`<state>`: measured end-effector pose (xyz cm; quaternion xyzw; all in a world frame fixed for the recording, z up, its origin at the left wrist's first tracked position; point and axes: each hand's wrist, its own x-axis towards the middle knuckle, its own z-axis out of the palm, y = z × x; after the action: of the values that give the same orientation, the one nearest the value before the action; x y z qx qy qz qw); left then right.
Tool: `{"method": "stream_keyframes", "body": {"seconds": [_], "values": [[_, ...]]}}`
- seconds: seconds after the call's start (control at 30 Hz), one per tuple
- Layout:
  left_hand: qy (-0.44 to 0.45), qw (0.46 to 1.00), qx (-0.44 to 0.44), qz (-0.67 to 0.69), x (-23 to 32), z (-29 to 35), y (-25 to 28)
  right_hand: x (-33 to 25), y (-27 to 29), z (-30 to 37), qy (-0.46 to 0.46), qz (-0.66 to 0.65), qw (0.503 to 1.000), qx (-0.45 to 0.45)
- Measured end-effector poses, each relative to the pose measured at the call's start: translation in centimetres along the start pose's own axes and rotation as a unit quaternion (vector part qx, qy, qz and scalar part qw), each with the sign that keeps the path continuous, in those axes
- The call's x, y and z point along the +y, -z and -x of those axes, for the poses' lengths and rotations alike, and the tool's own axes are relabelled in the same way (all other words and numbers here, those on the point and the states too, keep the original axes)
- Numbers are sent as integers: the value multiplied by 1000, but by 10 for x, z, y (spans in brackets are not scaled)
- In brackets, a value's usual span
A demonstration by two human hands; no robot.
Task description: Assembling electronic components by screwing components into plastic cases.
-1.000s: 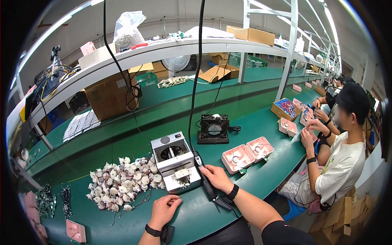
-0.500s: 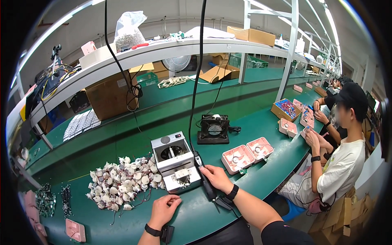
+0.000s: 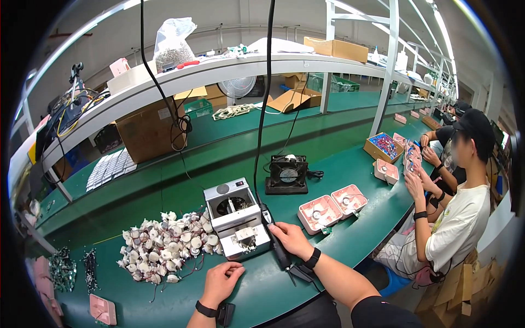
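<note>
My right hand is closed around the upper part of a black electric screwdriver, which slants beside a grey screw feeder. Its cord hangs from above. In front of the feeder, my left hand rests on the green table, fingers curled together, with nothing visible in them. The feeder has a round dark opening and a metal outlet block at its front. Left of it lies a heap of white round parts with thin wires. To the right, two open pink plastic housings hold wires and round parts.
A small black fan stands behind the feeder. On the right, a co-worker handles a pink housing near a cardboard box of coloured parts. Another pink housing lies at front left. A metal shelf spans overhead.
The co-worker's hands have shifted slightly over the pink housing. My two hands, the screwdriver and the feeder keep their places; the view has moved very slightly.
</note>
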<state>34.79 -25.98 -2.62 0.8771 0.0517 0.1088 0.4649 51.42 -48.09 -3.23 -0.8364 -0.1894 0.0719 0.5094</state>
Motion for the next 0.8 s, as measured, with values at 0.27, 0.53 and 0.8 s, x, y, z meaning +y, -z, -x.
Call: {"method": "stream_keyframes", "body": {"seconds": [0.27, 0.53, 0.8], "values": [[-14, 1000, 13, -1, -12, 6, 5, 2, -14, -2, 29, -34, 999, 8], [-19, 1000, -1, 12, -12, 3, -2, 3, -4, 0, 51, -67, 996, 2], [-29, 1000, 0, 7, -13, 5, 0, 6, -8, -2, 48, -76, 996, 23]]}}
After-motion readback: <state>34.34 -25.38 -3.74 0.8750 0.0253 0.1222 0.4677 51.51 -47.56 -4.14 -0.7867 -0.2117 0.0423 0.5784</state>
